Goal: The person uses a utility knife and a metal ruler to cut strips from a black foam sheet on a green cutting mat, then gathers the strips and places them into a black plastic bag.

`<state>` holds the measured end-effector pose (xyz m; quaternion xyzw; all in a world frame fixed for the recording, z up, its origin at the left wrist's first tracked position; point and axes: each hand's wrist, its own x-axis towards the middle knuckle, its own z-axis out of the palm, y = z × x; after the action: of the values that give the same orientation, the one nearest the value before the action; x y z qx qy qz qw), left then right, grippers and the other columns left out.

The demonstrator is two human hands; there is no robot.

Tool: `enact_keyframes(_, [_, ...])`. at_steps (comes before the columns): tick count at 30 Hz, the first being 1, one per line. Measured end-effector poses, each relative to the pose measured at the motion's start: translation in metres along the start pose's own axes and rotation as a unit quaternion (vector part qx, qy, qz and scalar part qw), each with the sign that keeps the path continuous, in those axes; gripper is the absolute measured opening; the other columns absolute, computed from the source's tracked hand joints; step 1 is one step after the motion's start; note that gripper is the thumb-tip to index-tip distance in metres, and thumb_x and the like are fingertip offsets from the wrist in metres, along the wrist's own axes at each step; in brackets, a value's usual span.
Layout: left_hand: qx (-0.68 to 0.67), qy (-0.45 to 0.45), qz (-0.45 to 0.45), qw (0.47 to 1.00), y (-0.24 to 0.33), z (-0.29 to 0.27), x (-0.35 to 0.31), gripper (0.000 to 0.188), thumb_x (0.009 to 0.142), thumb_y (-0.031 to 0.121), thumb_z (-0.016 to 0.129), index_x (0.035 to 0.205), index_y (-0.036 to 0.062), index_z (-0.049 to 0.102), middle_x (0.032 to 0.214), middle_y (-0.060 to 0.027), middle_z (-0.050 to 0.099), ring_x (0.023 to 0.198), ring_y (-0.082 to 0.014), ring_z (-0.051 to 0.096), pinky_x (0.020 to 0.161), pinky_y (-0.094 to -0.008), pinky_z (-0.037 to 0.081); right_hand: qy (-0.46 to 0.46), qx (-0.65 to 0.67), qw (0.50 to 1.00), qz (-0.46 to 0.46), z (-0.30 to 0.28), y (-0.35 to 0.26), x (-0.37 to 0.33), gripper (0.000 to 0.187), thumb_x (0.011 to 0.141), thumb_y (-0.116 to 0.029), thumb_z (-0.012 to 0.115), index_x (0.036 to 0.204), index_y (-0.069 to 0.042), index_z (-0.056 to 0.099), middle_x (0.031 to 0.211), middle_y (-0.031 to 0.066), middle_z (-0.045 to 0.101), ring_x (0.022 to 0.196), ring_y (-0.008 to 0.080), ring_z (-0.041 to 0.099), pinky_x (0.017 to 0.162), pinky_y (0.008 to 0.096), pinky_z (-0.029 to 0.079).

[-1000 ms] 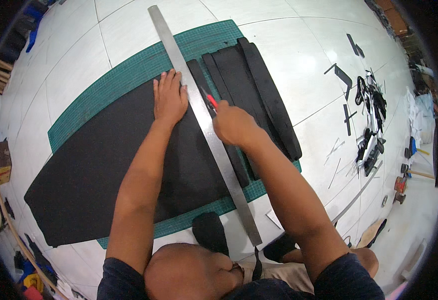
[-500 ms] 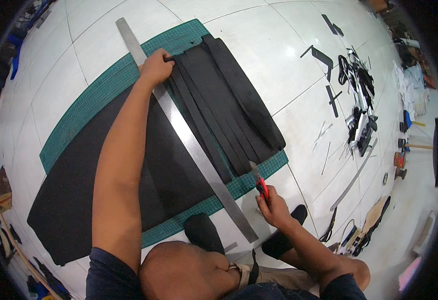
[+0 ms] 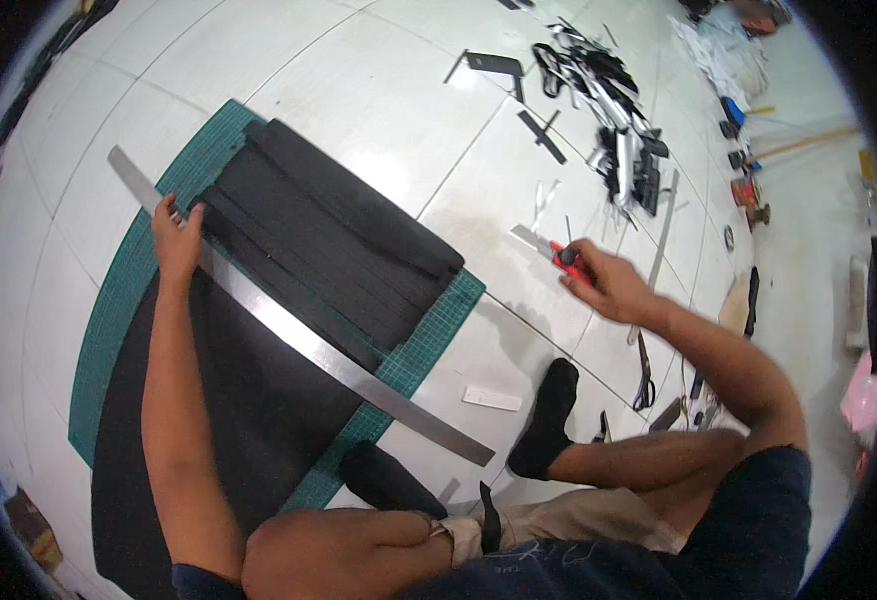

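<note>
Curling fingers [image 3: 585, 294] of the right hand [image 3: 617, 288] around a red-handled cutter [image 3: 573, 266], pointing its blade over white floor tiles [image 3: 504, 215]. Seeing a black sheet [image 3: 259, 400] lying on a green mat [image 3: 449, 302], with a steel ruler [image 3: 304, 335] crossing both and black strips [image 3: 339, 240] lying just beyond. Holding left hand [image 3: 177, 245] over the ruler's far part, spreading thumb from fingers, possibly touching metal. Seeing dark scraps [image 3: 619, 110] lying farther off.

The dark shirt [image 3: 624, 568] bears pale lettering [image 3: 544, 553] too blurred to read.
</note>
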<state>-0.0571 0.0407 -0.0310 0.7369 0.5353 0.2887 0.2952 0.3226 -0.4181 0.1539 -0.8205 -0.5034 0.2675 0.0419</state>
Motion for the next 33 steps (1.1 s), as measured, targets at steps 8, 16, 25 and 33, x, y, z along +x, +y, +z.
enact_keyframes(8, [0.098,-0.143,-0.036,0.984,0.061,-0.026,0.004,0.095,0.083,0.052,0.076,0.144,-0.0117,0.039,0.137,-0.0357,0.051,0.129,-0.0416,0.053,0.107,-0.0437,0.043,0.18,0.031,0.977,0.107,-0.02,0.047,-0.053,0.04,0.097,-0.032,0.064,0.122,-0.004,0.051,0.104,0.0178,0.058,0.087,0.0323,0.062,0.078,0.0421,0.05])
enact_keyframes(16, [0.375,-0.321,-0.032,0.869,0.129,-0.071,-0.006,0.107,0.077,0.065,0.073,0.141,-0.0136,0.04,0.135,-0.0376,0.052,0.127,-0.046,0.054,0.106,-0.0461,0.045,0.281,0.183,0.931,0.146,0.088,0.064,-0.055,0.039,0.096,-0.03,0.065,0.12,-0.001,0.056,0.11,0.0192,0.053,0.099,0.0331,0.06,0.083,0.0426,0.049])
enact_keyframes(25, [0.394,-0.239,-0.005,0.888,0.175,0.026,-0.074,0.09,0.085,0.06,0.067,0.139,-0.0088,0.046,0.138,-0.0301,0.052,0.13,-0.0447,0.049,0.108,-0.0494,0.042,0.276,0.056,0.939,0.199,0.188,0.192,-0.076,0.05,0.087,-0.035,0.073,0.128,-0.007,0.062,0.098,0.016,0.06,0.094,0.0339,0.062,0.078,0.0462,0.05])
enact_keyframes(33, [0.189,-0.011,-0.262,0.946,0.144,0.074,-0.102,0.104,0.08,0.064,0.07,0.146,-0.0085,0.038,0.143,-0.034,0.045,0.134,-0.0457,0.045,0.113,-0.0473,0.037,0.314,-0.011,0.935,0.167,0.157,0.177,-0.059,0.06,0.086,-0.028,0.075,0.138,-0.006,0.054,0.109,0.0172,0.059,0.094,0.0344,0.06,0.082,0.0461,0.047])
